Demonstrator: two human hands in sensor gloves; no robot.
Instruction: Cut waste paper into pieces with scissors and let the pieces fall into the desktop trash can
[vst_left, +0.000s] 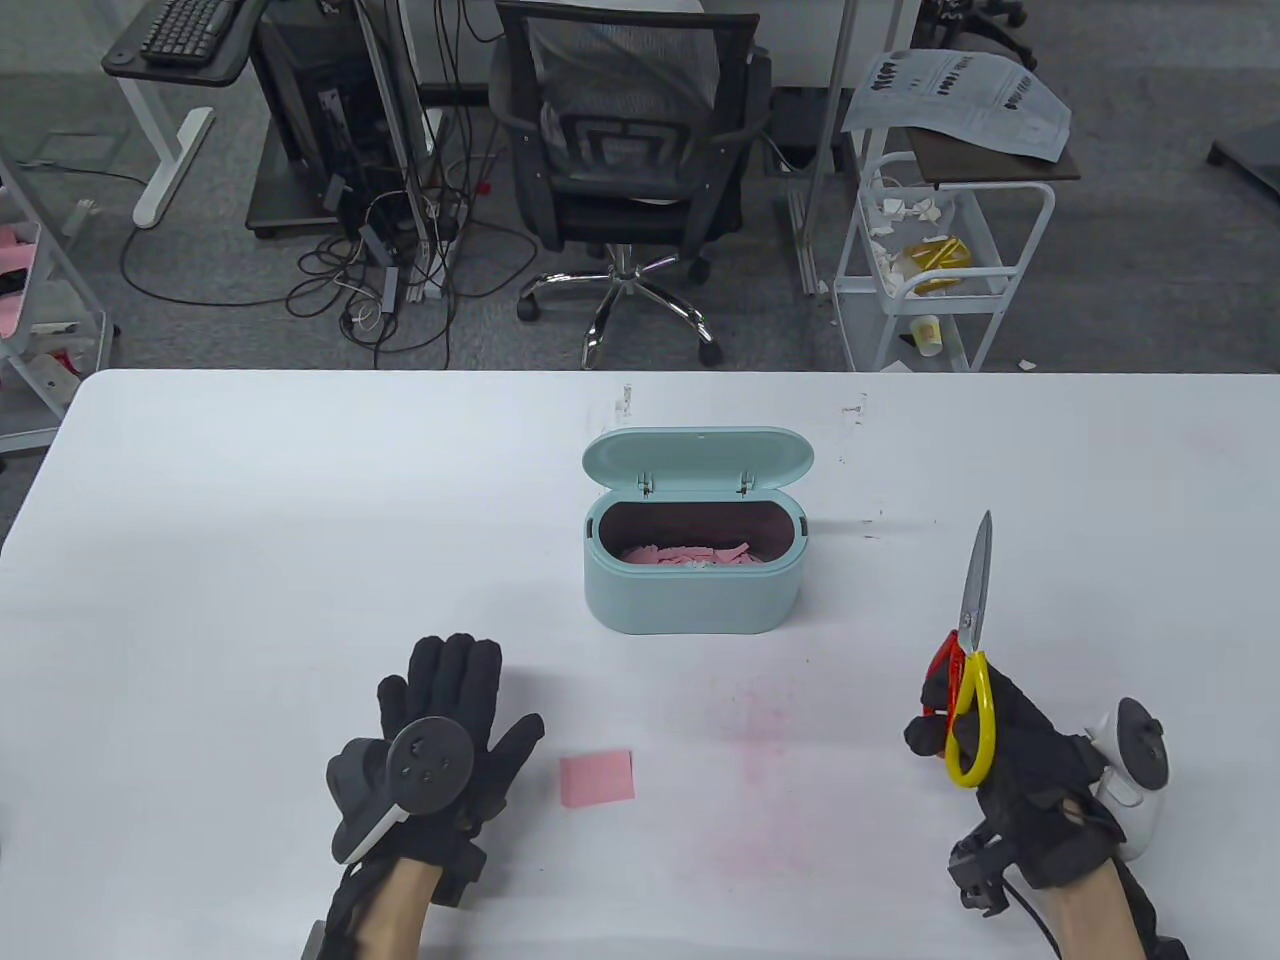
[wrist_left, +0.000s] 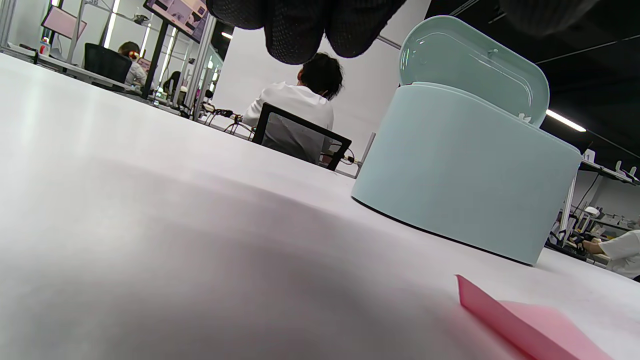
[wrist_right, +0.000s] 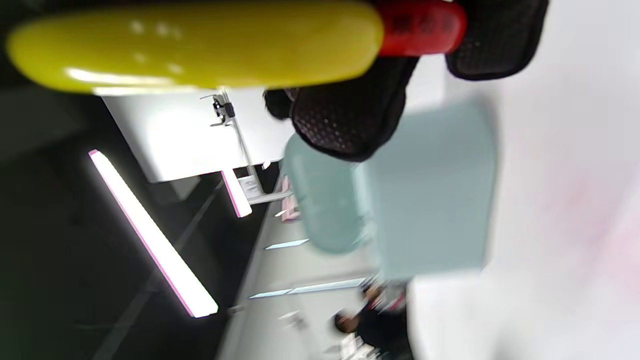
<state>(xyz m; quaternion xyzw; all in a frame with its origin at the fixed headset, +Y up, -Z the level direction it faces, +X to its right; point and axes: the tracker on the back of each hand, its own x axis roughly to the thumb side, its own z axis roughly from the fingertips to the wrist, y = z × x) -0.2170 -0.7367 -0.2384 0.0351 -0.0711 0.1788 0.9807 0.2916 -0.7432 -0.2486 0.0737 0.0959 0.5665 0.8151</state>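
Note:
A pale green desktop trash can (vst_left: 690, 600) stands mid-table with its lid (vst_left: 698, 459) up and pink paper scraps (vst_left: 688, 556) inside. A pink paper square (vst_left: 596, 779) lies flat on the table near the front. My left hand (vst_left: 455, 712) rests flat on the table just left of the paper, fingers straight, holding nothing. My right hand (vst_left: 985, 730) grips the scissors (vst_left: 972, 640) by their red and yellow handles (wrist_right: 200, 45), blades closed and pointing away. The can (wrist_left: 465, 175) and the paper's corner (wrist_left: 520, 320) show in the left wrist view.
The white table (vst_left: 250, 560) has a faint pink stain (vst_left: 770, 770) in front of the can. Beyond the far edge stand an office chair (vst_left: 630, 160), a white cart (vst_left: 935, 260) and loose cables on the floor. People sit at desks in the background of the wrist views.

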